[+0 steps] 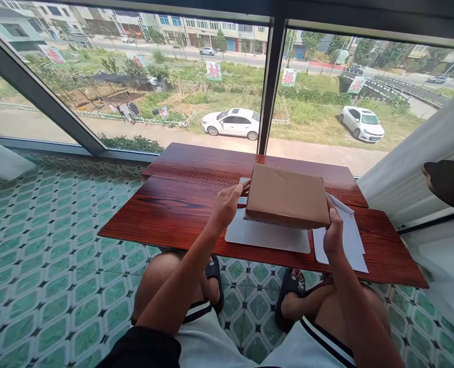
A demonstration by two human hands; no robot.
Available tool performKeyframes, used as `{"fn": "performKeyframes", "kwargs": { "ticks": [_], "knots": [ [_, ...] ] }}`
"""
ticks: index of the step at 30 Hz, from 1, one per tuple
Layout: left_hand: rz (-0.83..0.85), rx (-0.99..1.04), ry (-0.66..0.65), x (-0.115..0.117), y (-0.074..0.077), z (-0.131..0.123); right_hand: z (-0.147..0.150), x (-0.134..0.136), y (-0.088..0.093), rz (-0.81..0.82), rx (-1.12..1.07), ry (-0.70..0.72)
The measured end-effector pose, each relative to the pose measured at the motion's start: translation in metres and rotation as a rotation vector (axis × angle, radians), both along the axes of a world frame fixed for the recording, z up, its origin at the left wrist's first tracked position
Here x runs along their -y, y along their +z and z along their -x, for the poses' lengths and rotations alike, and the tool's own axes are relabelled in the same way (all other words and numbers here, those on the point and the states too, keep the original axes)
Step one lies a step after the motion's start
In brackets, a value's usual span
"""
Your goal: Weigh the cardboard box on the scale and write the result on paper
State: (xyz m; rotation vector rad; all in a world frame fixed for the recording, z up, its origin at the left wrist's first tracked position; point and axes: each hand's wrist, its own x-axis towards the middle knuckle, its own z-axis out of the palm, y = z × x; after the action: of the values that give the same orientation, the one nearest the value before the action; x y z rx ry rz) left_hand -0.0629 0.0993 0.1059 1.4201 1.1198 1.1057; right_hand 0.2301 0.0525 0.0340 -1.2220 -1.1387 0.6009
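Note:
A flat brown cardboard box point(287, 196) is held a little above a red wooden table point(173, 204). My left hand point(227, 204) grips the box's left side. Its near right corner sits in my right hand point(332, 232). Under the box lies a grey flat mat or sheet point(267, 236). White paper sheets point(349, 237) lie on the table to the right of it, partly under my right hand.
The table stands against a big window point(173, 76) with a dark frame post point(271, 87). A white curtain point(414, 168) hangs at the right. A dark object point(451, 184) juts in at the far right edge. Green patterned floor tiles point(39, 255) spread to the left.

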Motion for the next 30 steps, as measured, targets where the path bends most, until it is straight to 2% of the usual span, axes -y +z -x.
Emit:
{"fn": "performKeyframes", "kwargs": {
  "ticks": [7,13,20,30],
  "knots": [
    [0.022,-0.024,0.058,-0.003,-0.005,-0.002,0.003,0.000,0.005,0.005,0.056,-0.003],
    [0.054,0.009,0.052,-0.004,-0.011,0.000,0.003,0.001,0.007,0.018,0.080,-0.023],
    [0.055,0.009,0.057,-0.004,-0.011,0.000,0.006,0.004,0.012,0.012,0.145,-0.022],
    [0.024,-0.089,0.073,-0.011,-0.021,0.005,0.005,0.003,0.004,0.072,0.179,0.001]
  ]
}}
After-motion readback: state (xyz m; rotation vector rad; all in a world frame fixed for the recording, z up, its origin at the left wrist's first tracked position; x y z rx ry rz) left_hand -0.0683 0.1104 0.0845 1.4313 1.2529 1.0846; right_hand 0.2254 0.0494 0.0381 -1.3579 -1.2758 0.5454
